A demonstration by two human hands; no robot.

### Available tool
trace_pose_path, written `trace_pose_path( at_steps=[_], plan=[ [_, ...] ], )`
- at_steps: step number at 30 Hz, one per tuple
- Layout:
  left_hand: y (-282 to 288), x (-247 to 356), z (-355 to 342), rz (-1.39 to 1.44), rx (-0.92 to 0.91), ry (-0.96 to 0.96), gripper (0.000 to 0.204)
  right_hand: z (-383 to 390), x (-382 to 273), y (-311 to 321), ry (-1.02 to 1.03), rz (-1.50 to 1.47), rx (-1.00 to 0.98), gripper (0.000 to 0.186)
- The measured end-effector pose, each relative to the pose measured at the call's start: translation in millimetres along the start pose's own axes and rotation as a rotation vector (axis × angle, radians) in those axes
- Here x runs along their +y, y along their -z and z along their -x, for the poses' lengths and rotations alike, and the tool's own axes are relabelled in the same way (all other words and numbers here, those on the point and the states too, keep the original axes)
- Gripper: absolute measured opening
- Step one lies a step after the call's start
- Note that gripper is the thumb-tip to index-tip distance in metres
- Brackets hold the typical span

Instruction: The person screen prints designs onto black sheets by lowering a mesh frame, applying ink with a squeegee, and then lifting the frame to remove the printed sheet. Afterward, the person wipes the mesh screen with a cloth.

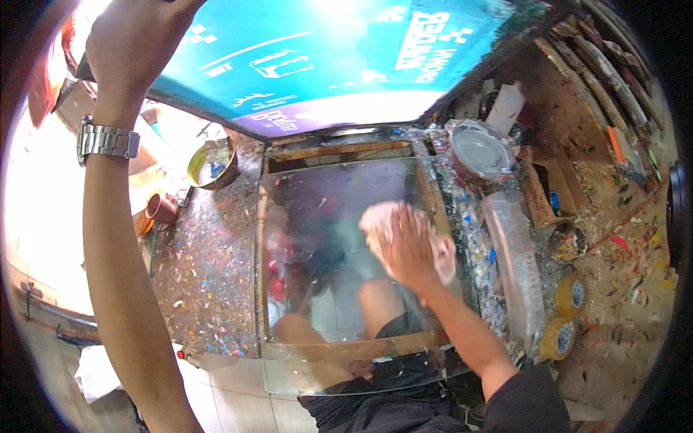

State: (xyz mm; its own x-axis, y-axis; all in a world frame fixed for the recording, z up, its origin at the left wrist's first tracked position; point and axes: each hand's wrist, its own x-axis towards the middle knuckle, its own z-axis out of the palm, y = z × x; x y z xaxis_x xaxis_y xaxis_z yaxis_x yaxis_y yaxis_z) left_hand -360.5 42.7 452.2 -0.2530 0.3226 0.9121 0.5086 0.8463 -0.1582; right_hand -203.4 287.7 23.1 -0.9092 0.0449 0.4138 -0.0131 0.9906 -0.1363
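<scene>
Paint-spattered surface (202, 267) carries a glass pane (339, 216). Right hand (408, 249) is pressed flat, fingers spread over a pale cloth (375, 220) at 11 o'clock. Left hand (133, 43), cropped at 12 o'clock, grip unclear.

A large printed screen frame (317, 58) stood tilted up at twelve o'clock, its flat rectangular face bright turquoise with white lettering and pictograms, a purple band running along its lower edge and a dark border round it. The left hand (133, 43) gripped its edge at eleven o'clock. A small white bottle (505, 108) stood at one o'clock, too blurred to tell any label.
</scene>
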Motion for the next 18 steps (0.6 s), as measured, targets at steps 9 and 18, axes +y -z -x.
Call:
trace_pose_path(
  at_steps=[9, 18],
  plan=[
    [18, 9, 9, -0.021, 0.009, -0.023, 0.070, -141, -78, -89, 0.216, -0.258, -0.038, 0.065],
    [6, 12, 15, -0.078, 0.209, -0.181, 0.076, 138, -189, 8, 0.832, -0.585, -0.262, 0.048]
  ],
)
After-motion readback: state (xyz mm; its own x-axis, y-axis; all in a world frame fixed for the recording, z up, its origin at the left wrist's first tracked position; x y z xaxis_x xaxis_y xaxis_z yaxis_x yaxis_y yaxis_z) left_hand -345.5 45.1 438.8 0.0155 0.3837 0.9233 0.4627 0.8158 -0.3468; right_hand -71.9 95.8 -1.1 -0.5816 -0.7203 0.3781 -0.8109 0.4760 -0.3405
